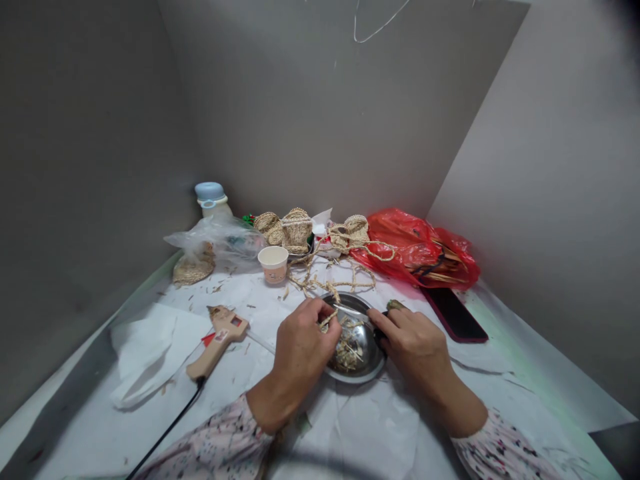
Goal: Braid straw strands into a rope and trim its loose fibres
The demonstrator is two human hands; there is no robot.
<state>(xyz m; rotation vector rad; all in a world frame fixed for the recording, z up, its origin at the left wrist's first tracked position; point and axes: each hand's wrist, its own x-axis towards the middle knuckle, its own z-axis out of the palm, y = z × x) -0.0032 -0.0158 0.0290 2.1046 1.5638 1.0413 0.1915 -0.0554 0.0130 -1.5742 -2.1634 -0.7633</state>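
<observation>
My left hand (307,343) is closed, pinching the braided straw rope (328,321) between thumb and fingertips over the left side of a round metal bowl (367,367). My right hand (417,343) is wrapped around black-handled scissors (353,311), mostly hidden under the fingers. Their slim metal blade points left across the bowl, close to the rope; whether it touches cannot be made out. Straw clippings (349,353) lie in the bowl. More of the rope trails from the bowl's far rim toward the back.
A glue gun (220,340) with a black cord lies left on white paper (145,350). Behind are a paper cup (273,265), a clear plastic bag (220,235), a blue-lidded bottle (211,197) and woven straw pieces (297,230). On the right are a red bag (400,243) and a phone (455,317).
</observation>
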